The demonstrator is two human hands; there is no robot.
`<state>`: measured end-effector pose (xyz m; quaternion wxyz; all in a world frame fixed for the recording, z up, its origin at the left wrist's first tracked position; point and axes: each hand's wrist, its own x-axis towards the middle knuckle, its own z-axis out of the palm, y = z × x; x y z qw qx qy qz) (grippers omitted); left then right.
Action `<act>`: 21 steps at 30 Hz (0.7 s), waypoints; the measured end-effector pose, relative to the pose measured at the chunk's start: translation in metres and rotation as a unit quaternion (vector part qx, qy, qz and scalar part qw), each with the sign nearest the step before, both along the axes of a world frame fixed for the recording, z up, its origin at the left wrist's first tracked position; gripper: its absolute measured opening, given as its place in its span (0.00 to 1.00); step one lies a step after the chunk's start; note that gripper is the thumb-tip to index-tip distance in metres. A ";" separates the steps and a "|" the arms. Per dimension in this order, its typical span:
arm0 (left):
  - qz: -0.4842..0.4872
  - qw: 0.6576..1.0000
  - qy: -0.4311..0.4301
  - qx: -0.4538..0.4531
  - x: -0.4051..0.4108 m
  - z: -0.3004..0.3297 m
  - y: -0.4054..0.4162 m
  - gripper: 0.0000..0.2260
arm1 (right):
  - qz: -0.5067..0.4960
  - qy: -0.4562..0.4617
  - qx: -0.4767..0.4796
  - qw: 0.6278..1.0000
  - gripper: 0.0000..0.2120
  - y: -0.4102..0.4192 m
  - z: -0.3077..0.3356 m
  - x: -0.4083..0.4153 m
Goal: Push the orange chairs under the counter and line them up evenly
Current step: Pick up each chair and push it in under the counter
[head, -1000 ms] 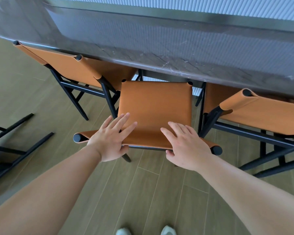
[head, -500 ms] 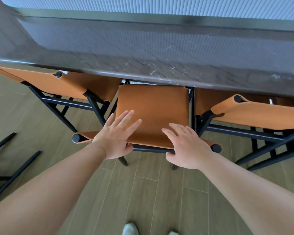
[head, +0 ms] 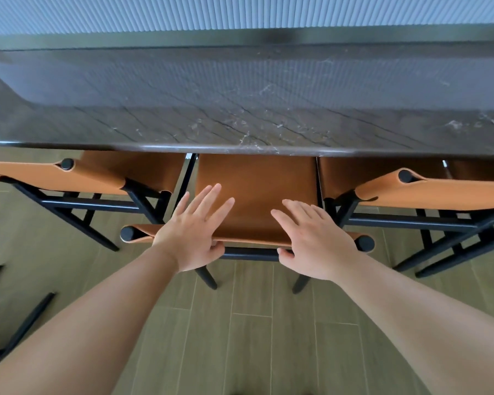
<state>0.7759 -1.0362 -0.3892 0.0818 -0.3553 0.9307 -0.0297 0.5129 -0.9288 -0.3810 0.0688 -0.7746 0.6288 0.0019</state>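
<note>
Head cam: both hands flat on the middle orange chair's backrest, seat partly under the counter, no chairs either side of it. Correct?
Not quite. The head view shows an orange chair on each side: left chair and right chair. The rest holds: left hand and right hand lie flat on the middle chair, seat partly under the counter.

Two bare forearms reach forward from the lower corners, converging toward the orange leather chair backrest with black round end caps (head: 251,238). The left hand (head: 193,233) lies over the backrest's left part, fingers straight and spread, pointing forward over its top, thumb tucked beneath its near edge. The right hand (head: 315,240) lies over the backrest's right part, fingers straight and close together, angled forward and to the left, thumb likewise under the near edge. Both wrists are nearly straight, palms down.
</note>
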 end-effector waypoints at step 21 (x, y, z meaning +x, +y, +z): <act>-0.012 0.946 0.115 -0.301 0.052 -0.021 -0.040 0.30 | -0.136 0.115 -0.234 0.956 0.34 -0.018 -0.010 -0.012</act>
